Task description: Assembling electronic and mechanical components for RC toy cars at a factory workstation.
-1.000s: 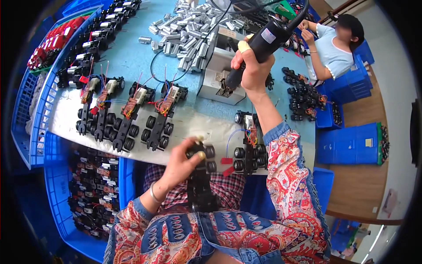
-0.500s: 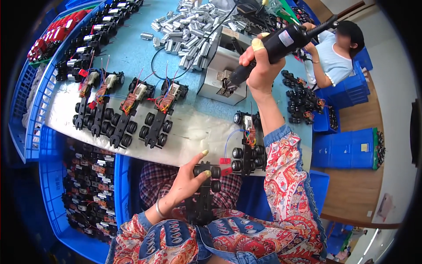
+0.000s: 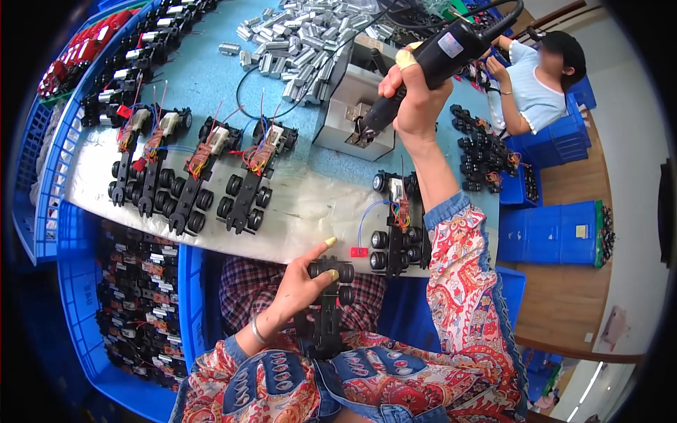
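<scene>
My right hand (image 3: 417, 106), with yellow covers on some fingertips, is wrapped round a black electric screwdriver (image 3: 443, 56). The screwdriver slants down to the left, its tip at the front opening of a grey metal box (image 3: 340, 130), likely a screw feeder. Low over my lap, at the table's near edge, my left hand (image 3: 300, 287) grips a black toy truck chassis (image 3: 326, 317) by its wheeled end. Its lower end rests against my clothes. Just right of that hand, a wired chassis (image 3: 396, 233) stands on the table, a small red connector (image 3: 358, 252) on its blue wire.
Several wired chassis (image 3: 247, 190) line the table's left part. Behind them lies a heap of silvery metal parts (image 3: 293, 46). A blue crate (image 3: 92, 331) full of chassis stands lower left. Across the table on the right, a person (image 3: 536, 88) works beside more chassis (image 3: 483, 151).
The screwdriver's back end has tipped slightly left while its tip stays at the metal box. One of two red pieces near my left hand is out of sight. The view has shifted slightly.
</scene>
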A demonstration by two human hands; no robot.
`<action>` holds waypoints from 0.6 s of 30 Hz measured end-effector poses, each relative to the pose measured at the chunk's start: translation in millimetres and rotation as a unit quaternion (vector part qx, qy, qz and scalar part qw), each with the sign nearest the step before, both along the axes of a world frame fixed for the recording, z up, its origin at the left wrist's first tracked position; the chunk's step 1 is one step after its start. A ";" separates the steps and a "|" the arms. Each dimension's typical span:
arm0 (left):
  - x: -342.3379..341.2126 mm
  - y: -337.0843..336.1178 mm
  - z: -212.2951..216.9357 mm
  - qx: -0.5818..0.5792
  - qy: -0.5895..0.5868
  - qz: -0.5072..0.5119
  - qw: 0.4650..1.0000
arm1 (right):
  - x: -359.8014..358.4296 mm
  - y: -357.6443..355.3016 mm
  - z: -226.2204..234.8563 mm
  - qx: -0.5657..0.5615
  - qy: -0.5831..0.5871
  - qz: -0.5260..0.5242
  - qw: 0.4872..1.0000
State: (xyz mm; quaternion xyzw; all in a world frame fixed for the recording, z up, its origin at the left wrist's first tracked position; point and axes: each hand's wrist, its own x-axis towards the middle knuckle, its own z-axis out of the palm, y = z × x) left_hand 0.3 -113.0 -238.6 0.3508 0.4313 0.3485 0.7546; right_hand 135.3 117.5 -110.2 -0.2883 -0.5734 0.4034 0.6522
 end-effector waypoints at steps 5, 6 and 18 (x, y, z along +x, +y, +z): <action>1.8 5.6 3.2 0.014 0.018 0.033 0.999 | 2.2 -24.8 -8.8 -0.118 0.053 0.030 0.991; 2.1 3.4 2.3 -0.012 0.018 0.034 0.999 | 2.4 -45.4 -9.3 -0.159 0.083 0.046 0.983; 2.6 5.4 -1.4 0.012 0.036 0.022 0.999 | 2.9 -158.6 -50.8 -0.233 0.006 0.118 0.965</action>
